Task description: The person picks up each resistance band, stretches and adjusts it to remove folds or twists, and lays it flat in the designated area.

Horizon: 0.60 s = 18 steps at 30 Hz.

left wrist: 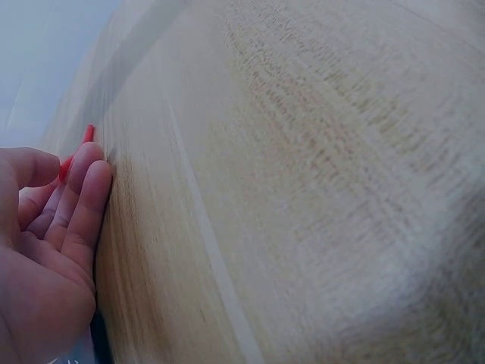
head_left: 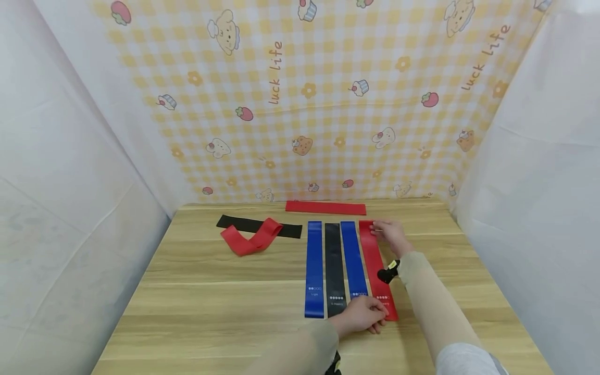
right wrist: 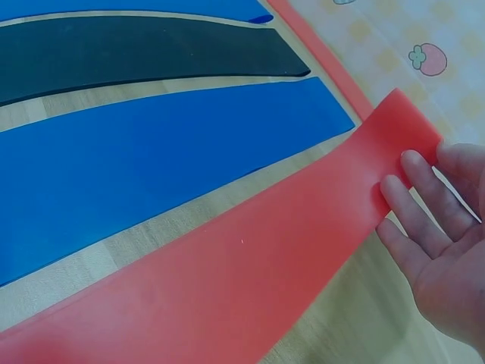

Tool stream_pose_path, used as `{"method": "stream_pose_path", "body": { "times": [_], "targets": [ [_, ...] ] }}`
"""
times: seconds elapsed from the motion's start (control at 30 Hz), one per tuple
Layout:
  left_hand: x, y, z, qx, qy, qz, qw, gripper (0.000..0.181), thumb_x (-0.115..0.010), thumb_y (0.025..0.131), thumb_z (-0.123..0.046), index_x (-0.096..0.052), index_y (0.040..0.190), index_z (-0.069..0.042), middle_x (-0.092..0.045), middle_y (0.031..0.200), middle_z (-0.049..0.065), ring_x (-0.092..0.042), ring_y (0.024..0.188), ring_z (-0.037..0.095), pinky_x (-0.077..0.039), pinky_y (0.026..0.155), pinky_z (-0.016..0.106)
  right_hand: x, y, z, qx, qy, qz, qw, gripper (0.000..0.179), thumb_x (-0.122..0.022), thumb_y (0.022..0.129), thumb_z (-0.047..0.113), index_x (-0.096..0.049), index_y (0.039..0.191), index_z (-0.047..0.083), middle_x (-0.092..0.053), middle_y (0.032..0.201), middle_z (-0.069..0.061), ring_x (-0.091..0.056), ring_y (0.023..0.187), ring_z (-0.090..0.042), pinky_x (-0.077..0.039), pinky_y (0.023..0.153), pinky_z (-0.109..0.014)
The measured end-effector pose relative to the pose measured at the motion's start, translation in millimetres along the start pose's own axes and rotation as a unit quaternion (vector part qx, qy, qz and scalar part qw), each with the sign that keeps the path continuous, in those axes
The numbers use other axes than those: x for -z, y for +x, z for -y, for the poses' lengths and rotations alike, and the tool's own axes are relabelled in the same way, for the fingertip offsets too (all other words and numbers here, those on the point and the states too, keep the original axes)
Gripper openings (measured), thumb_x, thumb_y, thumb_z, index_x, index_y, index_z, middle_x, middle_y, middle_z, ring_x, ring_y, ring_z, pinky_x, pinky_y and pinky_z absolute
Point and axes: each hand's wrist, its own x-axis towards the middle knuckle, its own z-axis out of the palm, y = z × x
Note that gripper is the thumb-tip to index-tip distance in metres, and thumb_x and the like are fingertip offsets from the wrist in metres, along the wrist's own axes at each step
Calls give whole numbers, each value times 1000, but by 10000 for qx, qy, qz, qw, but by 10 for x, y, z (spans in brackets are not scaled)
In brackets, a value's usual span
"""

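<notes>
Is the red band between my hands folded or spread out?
Spread out: the red band runs lengthwise between your right hand and left hand.

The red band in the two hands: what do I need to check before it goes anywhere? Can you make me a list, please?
1. Far end held: ok, the right hand has it.
2. Near end held: ok, the left hand has its fingertips there.
3. Red band apart from the neighbouring blue band: ok, a strip of table shows between them.
4. Red band flat all along: not ok, the far end seems to bend up at the fingers.
5. Near ends lined up: cannot tell, a hand covers the near end of the black band.
6. Other loose band straight: not ok, the bent red band lies across another black band.
</notes>
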Motion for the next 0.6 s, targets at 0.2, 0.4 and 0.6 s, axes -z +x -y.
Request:
{"method": "stream_pose_path", "body": {
  "times": [0.2, 0.4, 0.6],
  "targets": [
    [-5, -4, 4, -5, -14, -26, 10000, 12, -62, 94, -9, -70, 86, -8, -66, 70, 1, -62, 53, 14, -54, 52, 28, -28, 8, -17, -68, -101, -69, 9999, 44, -46, 104, 16, -42, 138, -11, -51, 134, -28, -54, 121, -34, -44, 98, -39],
    [0, -4, -1, -4, 0, -9, 10000, 11, -63, 94, -9, -71, 86, -9, -66, 70, 1, -62, 54, 15, -54, 52, 29, -41, 10, -12, -135, -370, -11, 9992, 43, -48, 103, 16, -46, 138, -8, -46, 139, -28, -49, 125, -37, -40, 102, -41],
    [13, -17, -16, -15, 27, 50, 10000, 11, -62, 94, -9, -71, 87, -8, -66, 71, 1, -62, 54, 15, -54, 52, 29, -47, -4, -8, -114, -407, 69, 9991, 43, -47, 103, 14, -43, 140, -8, -44, 140, -30, -47, 127, -39, -37, 105, -44]
  ]
}}
